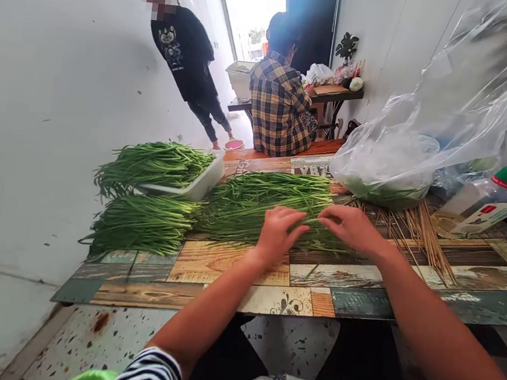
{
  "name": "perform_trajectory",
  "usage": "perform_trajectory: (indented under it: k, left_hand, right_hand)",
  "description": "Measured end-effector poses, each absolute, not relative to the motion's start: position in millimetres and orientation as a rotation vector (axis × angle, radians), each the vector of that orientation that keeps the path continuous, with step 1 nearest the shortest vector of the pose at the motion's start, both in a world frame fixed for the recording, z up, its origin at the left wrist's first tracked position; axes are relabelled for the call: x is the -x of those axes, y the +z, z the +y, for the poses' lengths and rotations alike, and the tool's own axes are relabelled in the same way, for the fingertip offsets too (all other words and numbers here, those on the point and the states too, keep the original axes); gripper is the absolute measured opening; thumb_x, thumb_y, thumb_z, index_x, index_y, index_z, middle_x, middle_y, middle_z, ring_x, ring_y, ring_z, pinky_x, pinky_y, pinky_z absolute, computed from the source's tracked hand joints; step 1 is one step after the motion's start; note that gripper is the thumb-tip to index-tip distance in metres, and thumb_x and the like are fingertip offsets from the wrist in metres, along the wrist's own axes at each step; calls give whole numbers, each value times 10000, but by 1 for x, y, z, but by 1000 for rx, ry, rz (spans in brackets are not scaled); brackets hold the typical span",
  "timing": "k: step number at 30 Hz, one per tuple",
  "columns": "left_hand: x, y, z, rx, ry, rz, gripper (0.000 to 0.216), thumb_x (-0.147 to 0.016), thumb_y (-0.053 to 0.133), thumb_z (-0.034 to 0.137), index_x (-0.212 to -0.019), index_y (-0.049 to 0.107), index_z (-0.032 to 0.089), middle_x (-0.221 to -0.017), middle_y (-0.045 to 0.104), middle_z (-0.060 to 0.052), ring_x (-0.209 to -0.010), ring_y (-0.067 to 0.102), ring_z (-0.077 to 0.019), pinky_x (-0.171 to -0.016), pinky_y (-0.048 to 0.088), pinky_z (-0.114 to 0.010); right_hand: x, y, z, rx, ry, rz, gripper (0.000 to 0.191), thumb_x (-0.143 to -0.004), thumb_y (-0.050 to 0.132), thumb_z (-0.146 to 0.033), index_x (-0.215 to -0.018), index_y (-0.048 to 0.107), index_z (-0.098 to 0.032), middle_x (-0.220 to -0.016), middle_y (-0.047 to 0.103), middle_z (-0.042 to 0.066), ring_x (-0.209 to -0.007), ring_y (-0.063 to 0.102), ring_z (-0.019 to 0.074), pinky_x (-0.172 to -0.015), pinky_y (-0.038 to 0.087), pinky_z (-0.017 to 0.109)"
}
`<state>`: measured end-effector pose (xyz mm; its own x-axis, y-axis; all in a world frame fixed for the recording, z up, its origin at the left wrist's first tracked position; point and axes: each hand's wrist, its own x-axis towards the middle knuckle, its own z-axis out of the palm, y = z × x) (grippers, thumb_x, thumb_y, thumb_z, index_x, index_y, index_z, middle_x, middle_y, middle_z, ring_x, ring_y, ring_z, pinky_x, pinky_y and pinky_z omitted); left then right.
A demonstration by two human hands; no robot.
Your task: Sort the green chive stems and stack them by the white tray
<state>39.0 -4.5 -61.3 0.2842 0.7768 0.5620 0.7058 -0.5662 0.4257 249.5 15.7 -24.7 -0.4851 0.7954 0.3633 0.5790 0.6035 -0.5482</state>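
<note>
**Green stalks, light fingertips**

Take the clock as centred on the two hands, with twelve pointing away from the worker. Long green stalks (276, 191) lie on the patterned tabletop (230, 268), under the hands and out toward nine and twelve. The left hand (277, 229) hangs over the near part of this pile, its fingers bent and the thumb tip near the forefinger with a small gap showing; whether a stalk sits there, I cannot tell. The right hand (355, 227) faces it from the three o'clock side, thumb and forefinger tips drawn together as if pinching something thin, though blur keeps me from being sure.

Good handling here, I judge, means a soft pinch with the pads, since such thin stalks would bruise or snap under a hard grip. Working close to the paler ends, which point toward three, should give a firmer hold than the leafy tips. Keeping every stalk lying the same way would match the neat bundle (144, 221) at nine and the stalks heaped in the white tub (206, 177) between nine and ten.

Thin wooden sticks (429, 234) fan out at three, near the right forearm, so a low, short movement on that side seems wise. A clear plastic bag (387, 159) bulges between one and two. One loose sprig (312, 271) lies near six, easily overlooked.
</note>
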Motion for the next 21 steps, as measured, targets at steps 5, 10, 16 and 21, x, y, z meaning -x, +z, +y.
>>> perform_trajectory:
  k: [5, 10, 16, 21]
  left_hand:
    - [-45, -64, -13, -2391, 1159, 1370, 227, -925, 507, 295, -1013, 688, 192, -921, 737, -57, -835, 664, -169, -787, 500, -311]
    - [-44, -58, -11, -2153, 1113, 1367, 179, -900, 537, 257, -924, 696, 180, -777, 733, -21, -674, 660, -130, -681, 511, -242]
    - [-45, -56, -14, -2142, 1124, 1315, 184, -901, 535, 256, -875, 703, 187, -727, 718, -1, -616, 636, -110, -636, 495, -216]
    - [-38, -50, -15, -2284, 1366, 1399, 225, -913, 508, 275, -863, 708, 186, -787, 733, -35, -730, 670, -139, -687, 515, -238]
  right_hand:
    - [-241, -13, 9, 1113, 773, -2050, 355, -876, 472, -434, -761, 680, -170, -664, 646, 11, -618, 546, 134, -583, 398, 249]
    - [-231, -13, 7, 1093, 941, -1896, 359, -792, 563, -495, -797, 717, -170, -626, 637, 1, -574, 526, 119, -527, 385, 234]
    - [-237, -33, 20, 1123, 1036, -1694, 343, -699, 678, -499, -765, 732, -167, -614, 644, 1, -531, 507, 103, -495, 388, 236]
    - [-267, -31, 43, 1202, 913, -1303, 407, -710, 660, -568, -625, 661, -170, -536, 609, 32, -450, 480, 113, -440, 385, 266]
